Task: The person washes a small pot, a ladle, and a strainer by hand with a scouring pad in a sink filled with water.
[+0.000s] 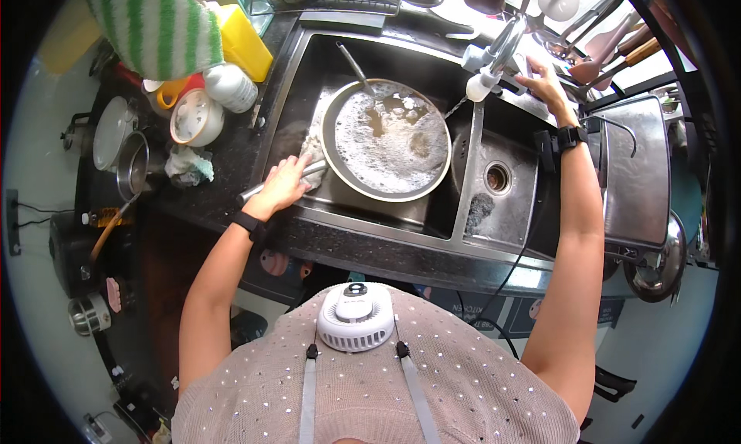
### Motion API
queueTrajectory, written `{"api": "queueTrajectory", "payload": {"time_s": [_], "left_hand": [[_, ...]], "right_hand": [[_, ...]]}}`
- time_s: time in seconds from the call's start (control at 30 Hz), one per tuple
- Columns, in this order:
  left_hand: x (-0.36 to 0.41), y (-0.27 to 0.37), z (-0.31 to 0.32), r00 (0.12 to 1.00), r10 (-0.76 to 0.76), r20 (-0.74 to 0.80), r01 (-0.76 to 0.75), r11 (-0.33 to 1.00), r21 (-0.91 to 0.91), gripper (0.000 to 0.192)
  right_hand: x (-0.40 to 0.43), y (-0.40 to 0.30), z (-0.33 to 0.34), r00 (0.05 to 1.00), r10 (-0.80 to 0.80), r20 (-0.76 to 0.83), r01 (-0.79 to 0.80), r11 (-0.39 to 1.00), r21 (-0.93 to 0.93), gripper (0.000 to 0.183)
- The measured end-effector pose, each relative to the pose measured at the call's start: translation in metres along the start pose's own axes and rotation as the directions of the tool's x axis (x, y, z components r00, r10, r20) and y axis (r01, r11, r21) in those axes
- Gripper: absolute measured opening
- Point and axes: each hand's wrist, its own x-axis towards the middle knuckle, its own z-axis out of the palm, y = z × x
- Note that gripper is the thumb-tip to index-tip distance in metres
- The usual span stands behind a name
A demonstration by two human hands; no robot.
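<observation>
A round pan point(328, 148) full of cloudy, foamy water sits in the large basin of a dark double sink point(359, 209). My left hand point(281, 183) is around its metal handle point(250, 195), with a wet greyish cloth point(312, 180) at the fingertips. A thin metal utensil handle point(350, 60) sticks out of the foam; its other end is hidden. My right hand point(544, 85) reaches behind the faucet point(509, 38), its fingers at the faucet lever point(523, 66). A thin stream of water point(456, 107) leaves the white spout head point(480, 86) towards the large basin.
A dark scouring pad point(479, 211) lies near the drain point(497, 177) in the small basin. Bowls point(197, 118), a small saucepan point(132, 166) and a white bottle point(230, 88) crowd the left counter. Utensils point(613, 62) hang behind the faucet. A black cable point(517, 264) crosses the front edge.
</observation>
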Motion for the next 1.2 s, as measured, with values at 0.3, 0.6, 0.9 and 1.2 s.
{"api": "queueTrajectory", "payload": {"time_s": [0.3,0.6,0.9,1.2], "left_hand": [[0.125,0.008,-0.065,0.98,0.199,0.014,-0.194,0.935,0.297,0.057],[0.261,0.002,-0.033,0.918,0.389,0.08,-0.311,0.578,0.755,0.041],[0.255,-0.018,-0.025,0.916,0.304,0.26,-0.4,0.66,0.636,0.01],[0.107,0.006,-0.106,0.646,-0.222,0.73,0.254,0.965,0.069,0.031]], "right_hand": [[-0.159,0.076,0.048,0.965,-0.096,0.243,0.089,0.995,0.041,0.034],[-0.235,0.042,0.136,0.217,0.436,0.874,0.531,0.699,-0.48,0.079],[-0.227,0.037,0.101,0.224,0.534,0.815,0.321,0.749,-0.579,0.05],[-0.172,-0.068,-0.007,0.682,0.261,0.684,-0.499,0.849,0.173,0.041]]}}
